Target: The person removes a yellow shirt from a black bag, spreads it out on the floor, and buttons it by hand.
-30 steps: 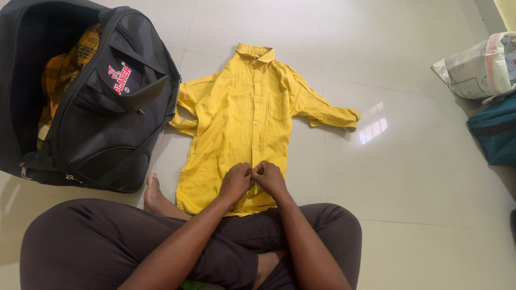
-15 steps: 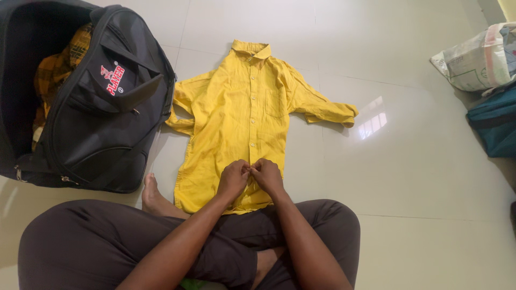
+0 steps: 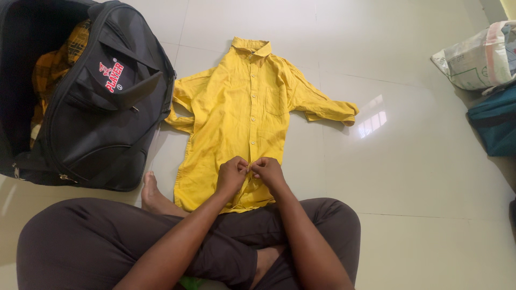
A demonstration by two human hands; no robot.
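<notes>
- Head view: a yellow shirt [image 3: 242, 118] is laid flat, front side up, on a pale tiled floor [image 3: 408, 177], collar away from the person, hem at the crossed legs
- Left hand [image 3: 232, 174] and right hand [image 3: 267, 171] are pressed together over the button strip near the hem; both are closed narrowly, fingertips pinching the cloth edges at one button position
- Against the pictures of the preceding second, the hands are found at the same low spot on the strip; only a slight shift of the view is noted, and the shirt lies unmoved
- Judgement: work on this one lower button is held in progress; whether it is fastened cannot be told
- An open black duffel bag [image 3: 102, 107] lies to the left, touching one sleeve, with checked cloth [image 3: 51, 70] inside
- A printed sack [image 3: 478, 56] and a teal bag [image 3: 497, 123] are set well apart at right
</notes>
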